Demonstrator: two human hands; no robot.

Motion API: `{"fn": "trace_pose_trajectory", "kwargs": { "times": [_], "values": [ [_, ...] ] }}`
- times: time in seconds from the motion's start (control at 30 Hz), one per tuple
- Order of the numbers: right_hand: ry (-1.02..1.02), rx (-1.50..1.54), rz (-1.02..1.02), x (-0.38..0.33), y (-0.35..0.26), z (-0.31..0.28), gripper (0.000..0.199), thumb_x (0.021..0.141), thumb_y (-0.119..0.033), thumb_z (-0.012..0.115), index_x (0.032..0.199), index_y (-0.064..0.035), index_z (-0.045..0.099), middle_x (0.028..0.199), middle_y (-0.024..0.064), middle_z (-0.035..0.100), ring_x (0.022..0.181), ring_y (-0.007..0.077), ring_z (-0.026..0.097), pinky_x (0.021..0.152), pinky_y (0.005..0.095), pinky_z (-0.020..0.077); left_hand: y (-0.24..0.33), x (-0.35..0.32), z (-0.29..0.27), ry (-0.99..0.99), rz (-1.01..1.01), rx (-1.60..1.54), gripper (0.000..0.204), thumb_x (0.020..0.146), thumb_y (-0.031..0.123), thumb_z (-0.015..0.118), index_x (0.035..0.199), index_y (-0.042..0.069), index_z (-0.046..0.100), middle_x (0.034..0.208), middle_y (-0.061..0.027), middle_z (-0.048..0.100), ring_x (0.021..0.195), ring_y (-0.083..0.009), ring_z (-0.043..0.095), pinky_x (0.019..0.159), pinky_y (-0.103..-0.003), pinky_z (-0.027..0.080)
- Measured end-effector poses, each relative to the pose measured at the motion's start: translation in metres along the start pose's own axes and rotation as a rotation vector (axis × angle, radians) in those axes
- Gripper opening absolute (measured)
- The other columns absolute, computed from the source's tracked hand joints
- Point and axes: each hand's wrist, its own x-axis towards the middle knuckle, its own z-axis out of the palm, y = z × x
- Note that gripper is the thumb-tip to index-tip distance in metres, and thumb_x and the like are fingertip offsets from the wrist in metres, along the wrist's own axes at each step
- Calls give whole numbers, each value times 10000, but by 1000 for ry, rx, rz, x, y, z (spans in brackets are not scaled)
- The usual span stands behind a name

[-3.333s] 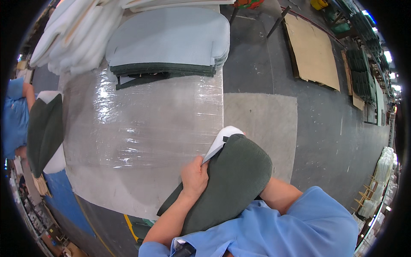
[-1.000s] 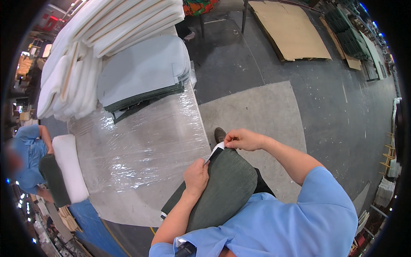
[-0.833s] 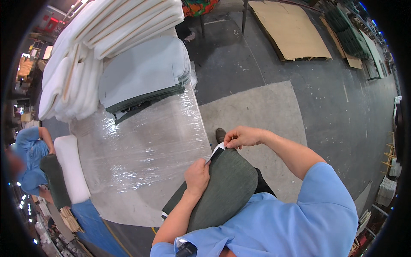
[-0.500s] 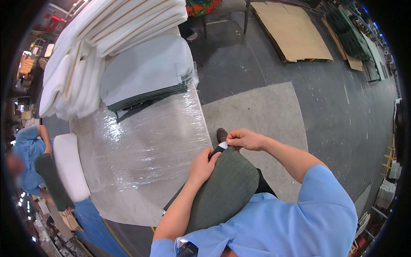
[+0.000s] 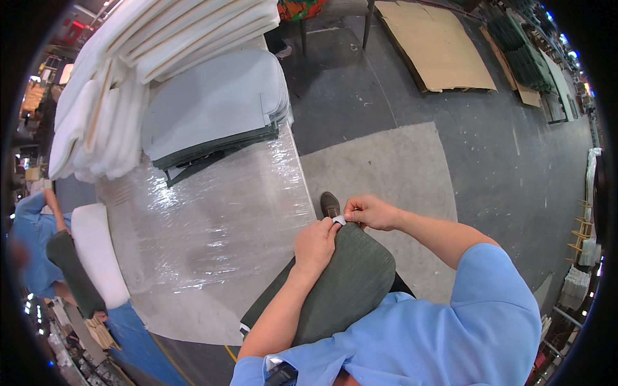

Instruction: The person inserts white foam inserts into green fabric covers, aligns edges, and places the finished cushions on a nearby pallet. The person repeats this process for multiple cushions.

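A dark green fabric cushion cover (image 5: 353, 273) lies against my lap and body, its narrow end pointing away from me. My left hand (image 5: 315, 246) is closed on the cover's left edge near that end. Just past it, my right hand (image 5: 371, 212) pinches the far corner between thumb and fingers. Between the two hands a small piece of white material (image 5: 339, 220) shows at the cover's edge. The left forearm crosses over the cover and hides part of it.
A plastic-wrapped table (image 5: 206, 225) is at my left, bearing a stack of grey-backed green fabric pieces (image 5: 212, 96) and folded white batting (image 5: 103, 122). Beyond it, a co-worker (image 5: 38, 225) handles another green piece (image 5: 76, 276) beside a white pad (image 5: 100, 257). Cardboard (image 5: 438, 45) lies on the floor.
My left hand has slid up toward the far corner, closer to my right hand, and the white material is now mostly between the fingertips. The view has shifted slightly.
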Motion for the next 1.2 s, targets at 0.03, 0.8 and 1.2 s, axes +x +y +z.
{"fn": "trace_pose_trajectory", "kwargs": {
  "times": [0.03, 0.8, 1.2],
  "values": [
    [11, 48, 24, 4, 4, 2, 130, 1061, -180, 672, 993, -71, 655, 859, -12, 625, 762, 84, 570, 664, 277, 504, 2, -1, 2, 33, -3, 58, 241, 1004, 292, 687, 955, 56, 696, 956, -158, 713, 952, -385, 677, 799, -499, 504],
    [94, 434, 167, 20, 9, 2, 160, 1016, -208, 744, 1154, -136, 710, 1032, -51, 695, 928, 80, 621, 792, 283, 510, -29, 15, 10, 311, 79, -7, 200, 946, 257, 767, 874, 71, 754, 1519, -128, 487, 1579, -471, 214, 1264, -682, 136],
    [-157, 353, 123, 27, 12, -13, 152, 993, -170, 765, 1119, -98, 720, 1020, -38, 704, 914, 79, 636, 805, 278, 519, -29, 9, 9, 317, 84, 10, 200, 949, 269, 762, 891, 78, 765, 1556, -124, 492, 1593, -452, 214, 1271, -671, 131]
  ]
}}
